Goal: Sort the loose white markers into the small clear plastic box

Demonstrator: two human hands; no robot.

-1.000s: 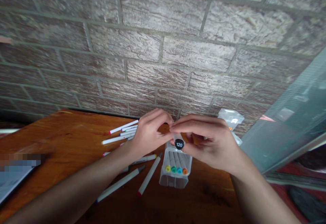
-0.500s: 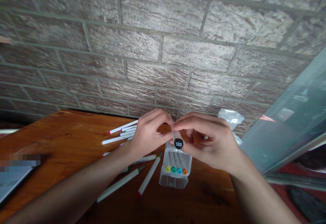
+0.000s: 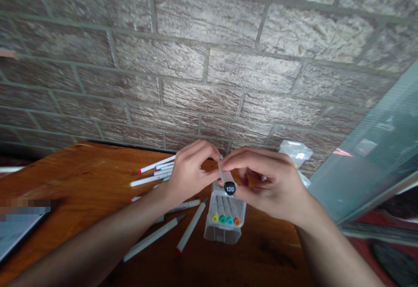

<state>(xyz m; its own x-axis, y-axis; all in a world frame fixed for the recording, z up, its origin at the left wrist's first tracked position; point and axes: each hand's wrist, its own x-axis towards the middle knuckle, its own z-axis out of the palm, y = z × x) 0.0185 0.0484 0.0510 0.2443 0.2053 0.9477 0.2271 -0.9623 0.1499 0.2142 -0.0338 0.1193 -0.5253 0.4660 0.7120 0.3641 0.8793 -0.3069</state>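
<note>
A marker (image 3: 226,174) with a black end marked 120 is held between both hands, its numbered end toward me. My left hand (image 3: 193,165) pinches the far end with thumb and fingertips. On the right, my right hand (image 3: 267,178) grips the barrel between thumb and fingers. Just below the held marker is a clear plastic case (image 3: 222,234), in which a row of markers (image 3: 226,208) shows yellow, green, blue and orange ends. The far part of the case is hidden behind the marker and hands.
Several loose white markers (image 3: 153,163) lie on the wooden table (image 3: 98,178) to the left, more (image 3: 192,226) beside the case. A clear plastic piece (image 3: 295,153) stands behind my right hand. A brick wall (image 3: 183,91) backs the table; a screen device (image 3: 21,230) sits at left.
The near, numbered end of the marker has tipped slightly lower and to the right. Both hands keep their hold and have barely moved.
</note>
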